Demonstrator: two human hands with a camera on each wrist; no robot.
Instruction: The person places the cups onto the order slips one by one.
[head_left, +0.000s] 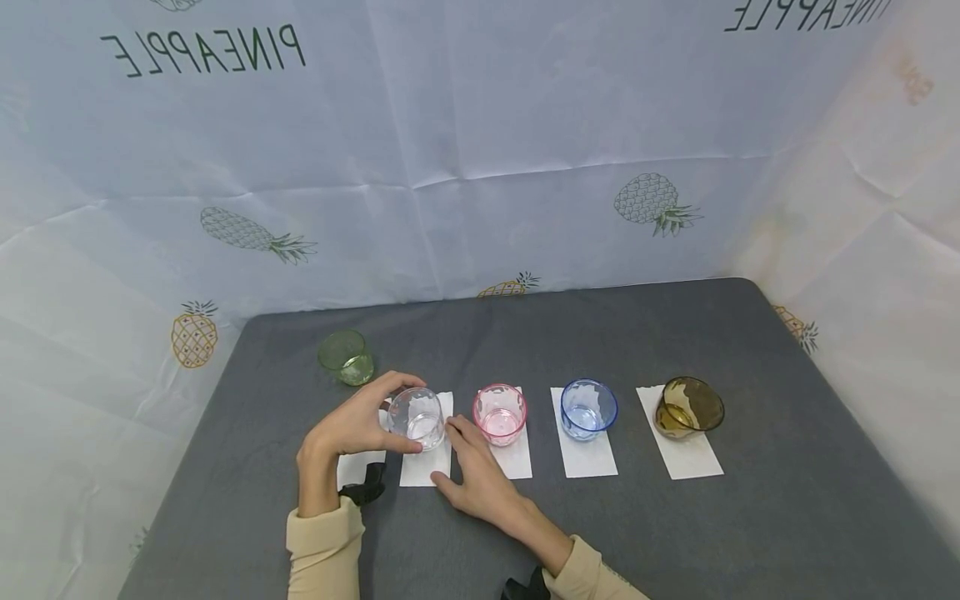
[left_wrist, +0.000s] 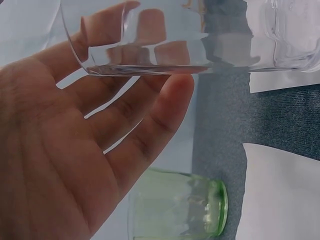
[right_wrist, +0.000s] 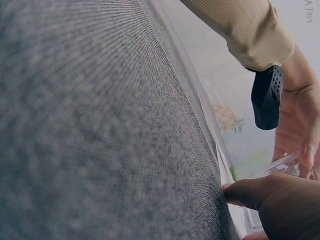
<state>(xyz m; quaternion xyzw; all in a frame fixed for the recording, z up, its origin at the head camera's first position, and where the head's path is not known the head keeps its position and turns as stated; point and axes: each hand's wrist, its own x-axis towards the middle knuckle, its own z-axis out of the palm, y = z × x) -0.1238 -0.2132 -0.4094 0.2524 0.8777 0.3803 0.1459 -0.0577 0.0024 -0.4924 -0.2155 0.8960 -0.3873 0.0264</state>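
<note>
A clear drinking glass [head_left: 417, 415] sits over a white paper strip [head_left: 425, 475] left of the middle of the table. From its left side my left hand [head_left: 357, 427] grips it, fingers at the far side and thumb near the front. In the left wrist view the fingers show through the wall of the clear glass [left_wrist: 225, 45]. My right hand [head_left: 480, 477] lies low beside the same paper, fingers loosely extended and thumb apart. Its fingertips are close to the clear glass; whether they touch it I cannot tell. A pink-rimmed glass [head_left: 500, 414] stands just right of them.
A green glass [head_left: 347, 358] stands at the back left, off the papers. Rightward, a blue glass [head_left: 588, 410] and an amber glass [head_left: 688, 408] stand on their own white strips. Another paper strip [head_left: 360, 467] is partly covered by the left wrist. Grey cloth [head_left: 637, 533] covers the table.
</note>
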